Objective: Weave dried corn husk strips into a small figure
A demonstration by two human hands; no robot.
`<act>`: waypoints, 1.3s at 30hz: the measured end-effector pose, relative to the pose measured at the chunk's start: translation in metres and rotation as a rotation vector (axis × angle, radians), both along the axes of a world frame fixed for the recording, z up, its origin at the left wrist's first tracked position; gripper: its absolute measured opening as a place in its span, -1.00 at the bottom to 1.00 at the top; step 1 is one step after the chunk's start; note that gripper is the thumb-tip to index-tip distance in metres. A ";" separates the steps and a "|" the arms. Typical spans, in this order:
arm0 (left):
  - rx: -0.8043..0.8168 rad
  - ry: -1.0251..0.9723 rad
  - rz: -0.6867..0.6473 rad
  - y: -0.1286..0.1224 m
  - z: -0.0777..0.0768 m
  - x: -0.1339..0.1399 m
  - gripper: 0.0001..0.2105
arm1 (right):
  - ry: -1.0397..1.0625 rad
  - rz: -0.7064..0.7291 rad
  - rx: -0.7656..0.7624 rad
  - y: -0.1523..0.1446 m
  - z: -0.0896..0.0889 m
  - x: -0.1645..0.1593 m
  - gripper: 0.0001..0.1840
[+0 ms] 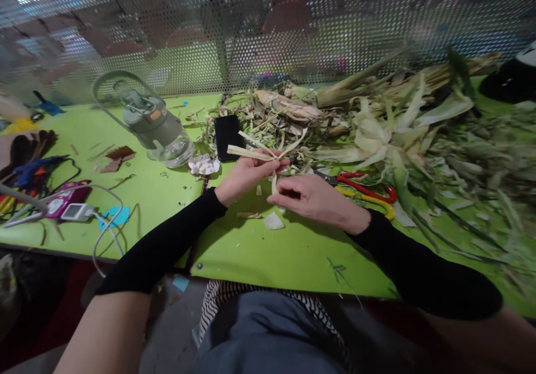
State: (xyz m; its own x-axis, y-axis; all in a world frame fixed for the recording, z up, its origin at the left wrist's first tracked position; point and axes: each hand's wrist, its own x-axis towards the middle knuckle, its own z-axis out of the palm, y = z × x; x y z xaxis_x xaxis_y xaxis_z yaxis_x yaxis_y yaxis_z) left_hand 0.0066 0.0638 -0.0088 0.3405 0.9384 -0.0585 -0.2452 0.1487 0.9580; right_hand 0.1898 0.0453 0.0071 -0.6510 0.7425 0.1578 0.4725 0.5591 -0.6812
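Pale corn husk strips (245, 152) cross one another between my hands, above the green table. My left hand (251, 174) pinches them where they meet, with long ends sticking out to the left and up to the right. Just to the right, my right hand (312, 198) is closed, thumb against fingers, on a strip that hangs down from the crossing. Its fingertips partly hide that strip. Beyond my right hand lie scissors (366, 187) with red and yellow handles. Small husk scraps (273, 221) rest on the table beneath my hands.
Behind my hands spreads a heap of corn husks (377, 134). A black phone (228, 135), crumpled tissue (204, 164) and a water bottle (161, 131) stand or lie to the left. Farther left are a cable and a purple box (69, 195). A perforated metal screen (176, 39) borders the table.
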 end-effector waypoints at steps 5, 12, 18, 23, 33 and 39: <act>0.032 0.153 -0.171 -0.005 0.006 -0.001 -0.93 | 0.203 -0.402 0.214 0.007 0.004 0.007 -0.66; -0.033 0.162 -0.253 -0.015 0.003 0.010 -0.93 | 0.182 -0.316 0.010 0.018 -0.007 0.010 -0.64; -0.171 0.082 -0.194 -0.015 0.002 0.011 -0.90 | 0.334 -0.401 -0.045 0.014 -0.003 0.007 -0.67; -0.170 0.083 -0.228 -0.015 0.001 0.010 -0.92 | 0.323 -0.397 -0.058 0.018 -0.005 0.008 -0.72; -0.071 0.136 -0.450 -0.012 -0.006 0.007 -0.94 | 0.195 -0.197 0.023 0.017 -0.006 0.010 -0.76; -0.065 0.033 -0.471 -0.014 -0.007 0.006 -0.76 | 0.377 -0.316 -0.272 0.012 0.003 0.009 -0.76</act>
State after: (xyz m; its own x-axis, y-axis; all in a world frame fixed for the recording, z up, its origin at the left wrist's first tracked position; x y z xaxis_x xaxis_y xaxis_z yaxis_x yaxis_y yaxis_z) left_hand 0.0128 0.0499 -0.0156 0.7251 0.6762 -0.1300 -0.1062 0.2963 0.9492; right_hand 0.1986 0.0576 0.0099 -0.3262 0.9386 0.1123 0.2840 0.2106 -0.9354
